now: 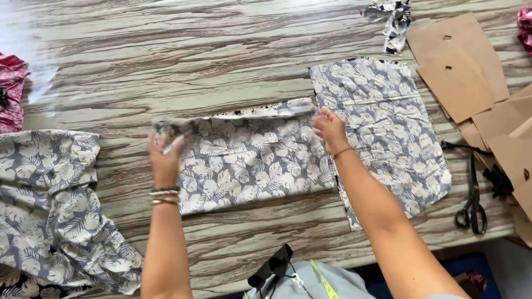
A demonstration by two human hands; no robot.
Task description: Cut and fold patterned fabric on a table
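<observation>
Left hand (164, 160) at centre-left of frame, fingers curled over the left end of a leaf-print fabric piece (249, 160) — grey-blue with pale leaves — gripping its upper-left corner, slightly blurred. Bangles (164, 196) on that wrist. Right hand (331, 130) just right of centre, fingers bent and closed on the upper-right corner of the same piece; thin red band at the wrist. Fabric piece spread flat on the wood-grain table (166, 61) between the two hands, top edge folded over along its length (dark reverse side visible at the fold).

Second panel of the same print (388, 127) to the right of centre, lying flat, its left edge touching or slightly under the held piece — cannot tell which. Heap of the same print (50, 205) crumpled at lower left, well apart from the left hand. Red patterned cloth (11, 91) at the left edge. Small bunched scrap (392, 16) at top, right of centre. Brown card pattern pieces (460, 66) stacked at upper right, running down the right edge. Black scissors (472, 205) at lower right, near the table edge, just beside the card. Yellow tape measure (324, 279) and a black clip at bottom centre, close against the body.
</observation>
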